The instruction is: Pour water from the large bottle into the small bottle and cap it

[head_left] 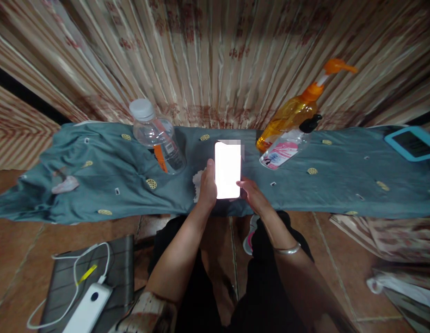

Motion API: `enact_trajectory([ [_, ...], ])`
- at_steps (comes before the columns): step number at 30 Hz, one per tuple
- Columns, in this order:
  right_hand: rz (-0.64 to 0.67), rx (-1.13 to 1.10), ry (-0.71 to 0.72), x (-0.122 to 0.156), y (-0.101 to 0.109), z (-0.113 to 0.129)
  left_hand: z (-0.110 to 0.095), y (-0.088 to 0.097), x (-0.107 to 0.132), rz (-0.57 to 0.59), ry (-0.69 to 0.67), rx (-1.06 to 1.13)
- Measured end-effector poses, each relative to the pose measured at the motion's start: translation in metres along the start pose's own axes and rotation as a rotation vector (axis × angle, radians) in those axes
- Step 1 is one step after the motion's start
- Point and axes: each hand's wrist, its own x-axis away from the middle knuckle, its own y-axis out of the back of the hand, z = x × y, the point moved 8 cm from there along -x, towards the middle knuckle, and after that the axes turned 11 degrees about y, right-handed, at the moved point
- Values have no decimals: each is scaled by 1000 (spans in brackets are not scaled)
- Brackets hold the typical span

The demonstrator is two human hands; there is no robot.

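A smartphone (228, 171) with a glaring white screen is held upright in the middle of the view, above a green cloth. My left hand (208, 187) is closed around its left edge, thumb along the side. My right hand (251, 192) is at its lower right, the thumb touching the edge of the screen and the other fingers partly hidden behind it. Just left of my left hand, a torn-edged white piece (197, 185) lies on the cloth, partly covered by that hand.
On the green cloth (287, 194) stand a clear bottle (157, 138), an orange pump bottle (287, 115) and a smaller black-topped bottle (282, 149). A blue-framed tablet (414, 143) lies far right. A white power bank (88, 307) with a cable rests lower left. A pleated curtain (201, 69) hangs behind.
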Motion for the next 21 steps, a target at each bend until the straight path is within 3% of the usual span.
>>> enact_trajectory([
  [21, 3, -19, -21, 2, -5, 5, -3, 1, 1, -29, -5, -27],
])
